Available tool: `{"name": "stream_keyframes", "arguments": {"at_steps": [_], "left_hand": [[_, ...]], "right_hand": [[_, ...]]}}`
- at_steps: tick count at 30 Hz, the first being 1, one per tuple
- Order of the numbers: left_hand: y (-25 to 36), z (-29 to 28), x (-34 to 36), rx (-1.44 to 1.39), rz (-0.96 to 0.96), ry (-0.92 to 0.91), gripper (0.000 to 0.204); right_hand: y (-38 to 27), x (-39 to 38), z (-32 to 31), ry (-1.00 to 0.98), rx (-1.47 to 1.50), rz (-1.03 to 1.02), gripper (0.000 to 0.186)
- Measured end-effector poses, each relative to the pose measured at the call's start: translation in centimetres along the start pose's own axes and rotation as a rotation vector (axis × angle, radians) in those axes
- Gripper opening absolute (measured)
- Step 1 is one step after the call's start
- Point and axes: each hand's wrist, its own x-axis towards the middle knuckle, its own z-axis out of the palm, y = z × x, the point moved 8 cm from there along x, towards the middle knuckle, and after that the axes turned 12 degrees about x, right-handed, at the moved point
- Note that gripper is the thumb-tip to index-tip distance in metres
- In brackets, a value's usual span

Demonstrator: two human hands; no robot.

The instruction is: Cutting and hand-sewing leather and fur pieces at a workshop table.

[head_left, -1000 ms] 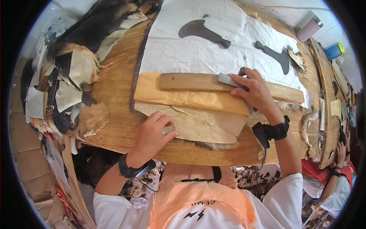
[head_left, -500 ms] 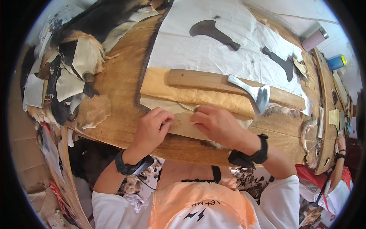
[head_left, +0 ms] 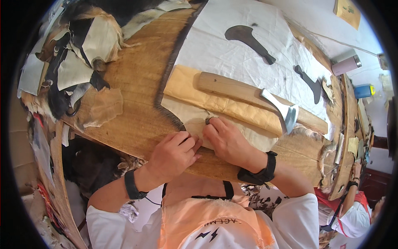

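Note:
A pale cream hide (head_left: pixel 253 135) with a dark fur edge lies at the near side of the table. At its near left edge, my left hand (head_left: pixel 176 151) is closed in a pinch on the hide, its fingertips partly hidden. Close by on the right, my right hand (head_left: pixel 224 137) is closed too, fingers curled onto the same hide. A small dark ring-like thing (head_left: pixel 208 120) shows at its finger. Just beyond lies folded yellow paper (head_left: pixel 224 106). A wooden slat (head_left: pixel 232 89) rests along the paper, and a metal blade tool (head_left: pixel 284 108) lies across the slat.
Two dark blade-shaped tools (head_left: pixel 251 43) (head_left: pixel 310 83) lie on a white sheet (head_left: pixel 207 37). Fur and hide scraps (head_left: pixel 74 70) are heaped at the left. A pink tumbler (head_left: pixel 346 65) and a blue bottle (head_left: pixel 365 91) stand far right. Another person's arm (head_left: pixel 352 189) shows at the lower right.
My left hand has moved nearer and to the right, closer to my right hand. My right hand has shifted slightly left. The whole view has also turned a little.

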Motion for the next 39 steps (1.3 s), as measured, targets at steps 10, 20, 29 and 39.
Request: {"name": "stream_keyframes", "arguments": {"at_steps": [10,20,29,39], "left_hand": [[0.2,0.4,-0.1,0.047,0.044,-0.014,0.027],[0.0,0.5,-0.5,0.114,0.01,-0.002,0.025],[0.2,0.1,-0.5,0.055,-0.032,0.043,0.021],[-4.1,0.1,2.6,-0.339,-0.208,0.058,0.02]], "right_hand": [[2.1,-0.2,-1.0,0.195,0.151,0.225,0.013],[2.8,-1.4,-0.9,0.35,0.234,0.37,0.008],[1.7,-1.3,-9.1,0.593,-0.085,0.383,0.006],[-0.4,-2.9,-2.6,-0.02,-0.006,0.399,0.015]]}}
